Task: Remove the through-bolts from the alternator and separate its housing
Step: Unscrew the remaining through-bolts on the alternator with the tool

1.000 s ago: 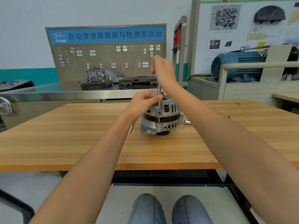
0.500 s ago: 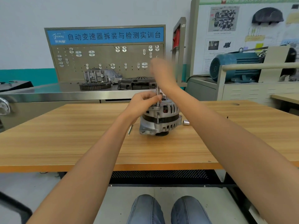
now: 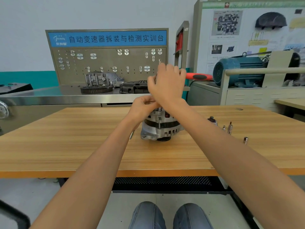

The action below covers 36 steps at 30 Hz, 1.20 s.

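Note:
A silver alternator [image 3: 160, 128] stands upright on the wooden table [image 3: 82, 146], a through-bolt showing down its near side. My left hand [image 3: 142, 107] rests on its top with fingers curled, pinching at the tool shaft there; the shaft itself is mostly hidden. My right hand [image 3: 168, 81] is above it, gripping a ratchet wrench whose red and black handle [image 3: 198, 76] sticks out to the right. My right wrist covers the alternator's top right.
Several small sockets and bits [image 3: 228, 128] stand on the table right of the alternator, one socket [image 3: 245, 139] nearer the front. A slim metal piece [image 3: 131, 135] lies left of it. Behind are a steel bench with gearbox parts [image 3: 102, 80] and a blue motor [image 3: 239, 70].
My right hand has swung the wrench so its red handle now points out to the right. The left hand stays on the alternator's top. The camera has shifted, showing more sockets at right.

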Motion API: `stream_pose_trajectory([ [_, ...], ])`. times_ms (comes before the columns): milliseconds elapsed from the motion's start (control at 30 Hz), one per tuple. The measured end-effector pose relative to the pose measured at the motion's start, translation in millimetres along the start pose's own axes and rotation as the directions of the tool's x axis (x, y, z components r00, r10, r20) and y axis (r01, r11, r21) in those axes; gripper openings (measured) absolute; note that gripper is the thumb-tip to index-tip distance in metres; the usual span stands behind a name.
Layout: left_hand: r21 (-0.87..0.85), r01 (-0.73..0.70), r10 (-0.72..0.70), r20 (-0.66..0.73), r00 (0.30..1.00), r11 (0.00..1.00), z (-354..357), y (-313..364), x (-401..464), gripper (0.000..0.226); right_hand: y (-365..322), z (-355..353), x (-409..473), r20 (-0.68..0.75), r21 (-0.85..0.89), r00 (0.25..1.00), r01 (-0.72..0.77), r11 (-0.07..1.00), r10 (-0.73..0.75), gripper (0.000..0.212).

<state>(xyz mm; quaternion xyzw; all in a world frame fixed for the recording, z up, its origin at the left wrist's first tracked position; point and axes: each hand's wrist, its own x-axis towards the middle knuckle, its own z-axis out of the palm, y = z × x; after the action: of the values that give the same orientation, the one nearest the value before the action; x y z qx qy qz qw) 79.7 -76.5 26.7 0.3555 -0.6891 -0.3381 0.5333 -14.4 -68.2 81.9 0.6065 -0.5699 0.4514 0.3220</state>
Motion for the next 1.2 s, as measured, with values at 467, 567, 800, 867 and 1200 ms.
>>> stream_pose_trajectory([
  [467,0.023,0.020,-0.021,0.034,0.999,1.000,-0.5,0.3,1.6,0.008,8.2,-2.6,15.6,0.209,0.557,0.978,-0.117,0.822,-0.003,0.038],
  [567,0.002,0.015,-0.015,0.008,1.000,1.000,1.5,-0.2,3.7,0.015,2.7,-2.1,9.4,0.079,-0.127,0.994,0.089,0.988,-0.079,0.026],
  [800,0.049,0.017,-0.017,0.010,1.000,0.999,3.5,3.5,-0.3,0.008,12.6,-8.0,18.1,0.221,0.456,0.972,-0.032,0.889,-0.079,0.039],
  [867,0.054,0.021,-0.022,0.011,1.000,0.998,2.9,4.2,-0.2,0.007,16.8,-9.7,23.1,0.374,0.732,0.923,-0.237,0.639,-0.087,0.042],
  [1200,0.041,0.036,-0.037,0.014,0.999,0.998,-0.6,1.7,3.5,0.024,-5.4,3.0,5.5,0.056,-0.107,0.998,0.025,0.994,-0.019,0.021],
])
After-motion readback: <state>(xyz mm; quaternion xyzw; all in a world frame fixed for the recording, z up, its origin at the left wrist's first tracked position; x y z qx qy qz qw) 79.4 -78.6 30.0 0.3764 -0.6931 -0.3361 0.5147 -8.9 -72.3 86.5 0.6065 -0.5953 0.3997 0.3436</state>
